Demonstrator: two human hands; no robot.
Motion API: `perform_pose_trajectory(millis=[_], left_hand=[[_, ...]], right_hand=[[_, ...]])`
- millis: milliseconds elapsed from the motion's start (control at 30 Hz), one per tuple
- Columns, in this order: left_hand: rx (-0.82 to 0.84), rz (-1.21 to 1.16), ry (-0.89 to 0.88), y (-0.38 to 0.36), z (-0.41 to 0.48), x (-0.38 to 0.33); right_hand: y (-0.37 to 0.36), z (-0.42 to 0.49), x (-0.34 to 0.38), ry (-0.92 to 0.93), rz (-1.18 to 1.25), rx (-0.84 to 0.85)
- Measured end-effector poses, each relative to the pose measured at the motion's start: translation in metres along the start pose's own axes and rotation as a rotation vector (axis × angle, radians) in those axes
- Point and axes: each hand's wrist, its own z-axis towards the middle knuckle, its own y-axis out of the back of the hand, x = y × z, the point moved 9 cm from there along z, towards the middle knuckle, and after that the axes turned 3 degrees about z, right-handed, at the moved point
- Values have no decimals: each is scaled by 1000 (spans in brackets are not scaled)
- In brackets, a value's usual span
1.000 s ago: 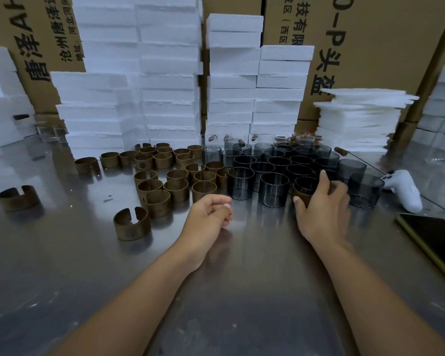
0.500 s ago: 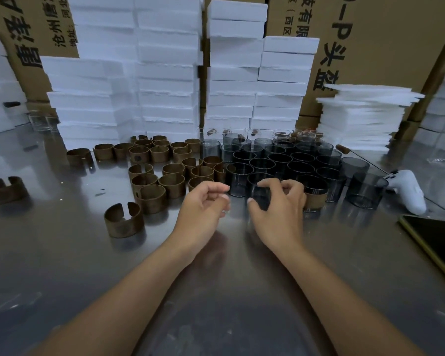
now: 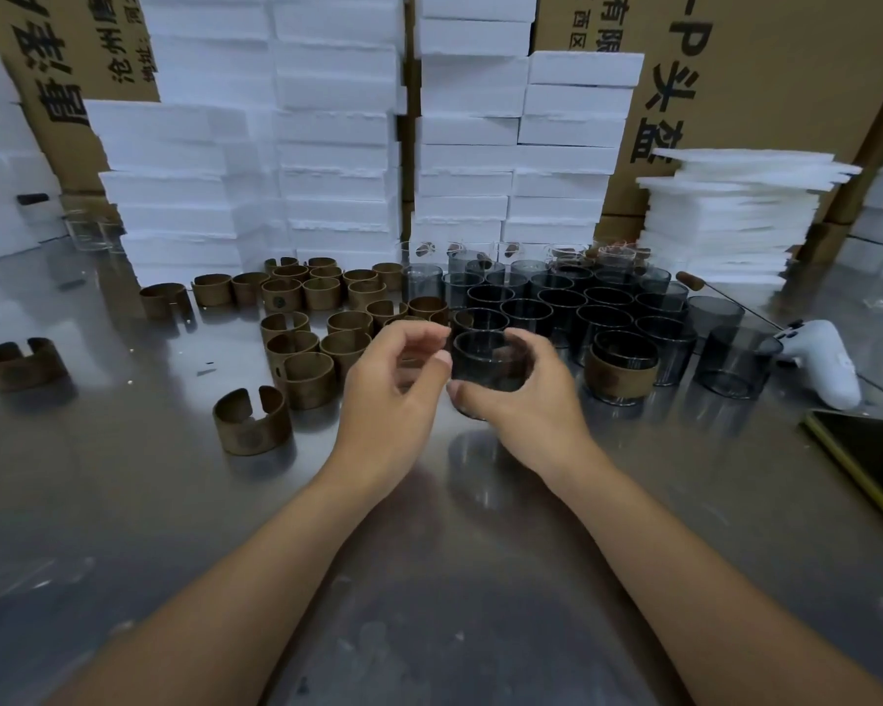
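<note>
I'm gripping a small smoky-grey glass cup [image 3: 490,369] round its side wall with my right hand [image 3: 531,415], seemingly just off the steel counter [image 3: 455,578]. My left hand [image 3: 388,394] is hovering beside it, loosely curled and empty. I'm guessing it's light, slick and breakable, so I'm wrapping the wall, not pinching the rim.

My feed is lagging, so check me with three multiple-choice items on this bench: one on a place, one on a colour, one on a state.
1. Where is the white controller?
A) right of the glasses
B) among the brown rings
C) on the foam stack

2. What colour is the glass in the right hand?
A) red
B) smoky grey
C) green

3. The left hand is:
A) flat on the table
B) gripping a ring
C) curved, gripping nothing

Answers:
1. A, it lies beside the rightmost glass.
2. B, the wall is dark and see-through.
3. C, its fingers curl around air.
</note>
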Motion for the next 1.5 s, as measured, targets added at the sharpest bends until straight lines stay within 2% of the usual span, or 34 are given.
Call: perform_pose_trajectory(millis=[167, 300, 567, 833, 1033, 1233, 1367, 1500], left_hand=[[113, -35, 10, -14, -3, -5], [211, 76, -48, -24, -8, -14], [195, 155, -46, -19, -7, -6], [201, 106, 31, -19, -4, 5], [203, 31, 65, -19, -3, 12], [244, 100, 51, -23, -2, 13], [265, 110, 7, -26, -5, 6], [321, 186, -147, -35, -12, -14]], right_hand=[[1, -1, -5, -31, 284, -11], [3, -3, 6, 23, 275, -9], [0, -4, 10, 63, 199, 7], [-10, -5, 7, 28, 217, 89], [-17, -7, 8, 23, 140, 160], [-21, -10, 7, 30, 51, 208], [-23, -11, 8, 16, 34, 243], [-25, -11, 11, 30, -11, 251]])
